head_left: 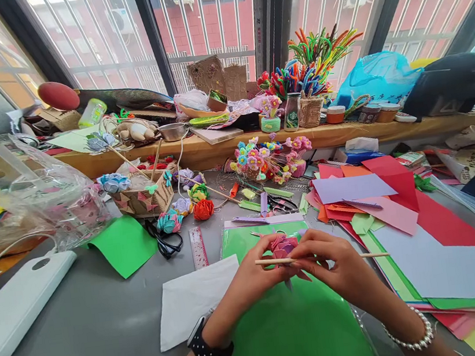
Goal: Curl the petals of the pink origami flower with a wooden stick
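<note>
My left hand (257,277) and my right hand (336,264) meet over a green paper sheet (292,328) near the table's front edge. Between their fingertips sits a small pink folded paper flower (283,246). A thin wooden stick (275,262) runs level through both hands, and its far end pokes out to the right of my right hand. My left wrist carries a black watch (208,351), my right wrist a pearl bracelet (411,339). Fingers hide the lower part of the flower.
A white paper sheet (192,300), ruler (198,247) and black scissors (165,243) lie left of the hands. Stacked coloured papers (398,203) spread to the right. Finished paper flowers (203,209), a flower basket (144,199) and a white device (14,309) stand on the left.
</note>
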The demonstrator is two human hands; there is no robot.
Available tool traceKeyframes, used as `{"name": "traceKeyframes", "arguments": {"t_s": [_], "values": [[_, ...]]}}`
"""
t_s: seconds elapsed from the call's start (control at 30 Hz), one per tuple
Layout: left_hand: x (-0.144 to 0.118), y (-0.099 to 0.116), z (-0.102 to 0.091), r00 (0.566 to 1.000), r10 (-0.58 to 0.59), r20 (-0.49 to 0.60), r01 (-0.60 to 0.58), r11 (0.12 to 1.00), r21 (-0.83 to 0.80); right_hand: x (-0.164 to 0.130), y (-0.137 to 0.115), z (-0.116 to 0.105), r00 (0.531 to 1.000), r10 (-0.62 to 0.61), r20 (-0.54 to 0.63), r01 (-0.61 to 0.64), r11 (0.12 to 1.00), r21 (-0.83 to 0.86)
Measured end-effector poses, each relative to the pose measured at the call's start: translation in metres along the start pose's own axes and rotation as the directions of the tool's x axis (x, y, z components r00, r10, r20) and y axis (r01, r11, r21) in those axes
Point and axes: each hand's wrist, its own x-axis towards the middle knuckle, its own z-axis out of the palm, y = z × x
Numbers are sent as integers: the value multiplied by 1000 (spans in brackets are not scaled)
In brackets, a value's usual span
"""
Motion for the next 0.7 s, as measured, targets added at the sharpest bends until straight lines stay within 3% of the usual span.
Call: {"name": "traceKeyframes", "arguments": {"t_s": [0.13,0.2,0.27,0.33,0.37,0.43,0.5,0.7], "values": [[-3,2,-4,997,67,-49,-69,996,-50,-1,3,3,984,-114,-135,99,989,-113],[-5,6,-7,962,206,-179,-191,977,100,-1,5,3,971,-154,-181,124,978,-165],[-8,10,-9,850,438,-292,-307,863,400,-1,5,2,965,-163,-206,122,973,-197],[-10,13,-10,742,629,-232,-363,668,649,-1,5,2,964,-158,-212,113,971,-209],[-10,14,-10,716,680,-159,-386,576,721,-1,4,2,966,-157,-207,113,971,-209],[-10,13,-9,703,711,-23,-429,449,783,-1,3,2,969,-154,-195,114,973,-200],[-8,11,-8,704,709,36,-437,392,809,-1,2,2,970,-155,-188,118,974,-192],[-8,9,-7,700,713,28,-432,392,812,-1,1,4,974,-140,-180,110,980,-167]]}}
